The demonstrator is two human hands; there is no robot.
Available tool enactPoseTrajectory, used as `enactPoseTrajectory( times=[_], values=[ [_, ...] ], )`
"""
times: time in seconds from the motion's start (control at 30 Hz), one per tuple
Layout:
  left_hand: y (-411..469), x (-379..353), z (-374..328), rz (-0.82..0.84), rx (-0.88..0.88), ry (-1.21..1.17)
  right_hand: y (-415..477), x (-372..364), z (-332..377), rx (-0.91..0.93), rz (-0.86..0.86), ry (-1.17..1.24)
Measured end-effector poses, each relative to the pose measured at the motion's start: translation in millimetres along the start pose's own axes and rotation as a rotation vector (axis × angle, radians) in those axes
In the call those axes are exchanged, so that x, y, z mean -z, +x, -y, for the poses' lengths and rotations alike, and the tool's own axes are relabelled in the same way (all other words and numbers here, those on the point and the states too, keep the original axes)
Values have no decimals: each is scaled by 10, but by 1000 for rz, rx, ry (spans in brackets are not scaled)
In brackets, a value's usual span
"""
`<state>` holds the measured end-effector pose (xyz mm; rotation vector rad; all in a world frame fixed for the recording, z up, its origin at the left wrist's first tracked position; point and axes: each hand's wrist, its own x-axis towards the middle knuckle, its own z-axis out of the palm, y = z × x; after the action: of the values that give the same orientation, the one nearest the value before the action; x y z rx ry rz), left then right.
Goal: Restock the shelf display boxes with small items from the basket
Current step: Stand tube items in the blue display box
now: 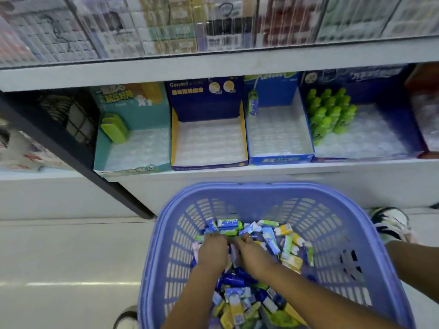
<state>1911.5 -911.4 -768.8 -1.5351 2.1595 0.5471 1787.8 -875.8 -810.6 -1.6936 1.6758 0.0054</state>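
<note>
As the left hand (pixel 212 251) probes the basket (pixel 268 193), one box (pixel 204 110) reads Gaspard

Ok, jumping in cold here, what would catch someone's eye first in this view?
First the purple basket at bottom centre, full of small colourful packets, with the left hand and right hand side by side among them. Then the shelf above: a row of display boxes, mostly bare inside, with green bottles clustered in a wide box toward the right.
</note>
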Motion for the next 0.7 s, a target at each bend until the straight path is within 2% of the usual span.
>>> enactPoseTrajectory(
  times=[0.1, 0.17, 0.3, 0.47, 0.5, 0.6, 0.7],
  values=[
    [47, -112, 100, -48, 7, -26, -37, 70, -48, -5, 73, 75],
    [67, -192, 140, -87, -8, 1, -43, 120, -140, 10, 20, 107],
    [102, -297, 143, -163, -25, 49, -61, 314, -244, -90, 62, 421],
    [145, -316, 113, -202, -39, -38, -110, 689, -196, -193, 279, 1022],
    [146, -301, 101, -207, -33, -102, -132, 782, -171, -182, 307, 1086],
    [126, -150, 36, -241, 3, -422, -214, 1088, -84, -116, 333, 1048],
    [41, 186, -44, -170, 26, -978, -345, 1519, -7, -8, 396, 917]
  ],
)
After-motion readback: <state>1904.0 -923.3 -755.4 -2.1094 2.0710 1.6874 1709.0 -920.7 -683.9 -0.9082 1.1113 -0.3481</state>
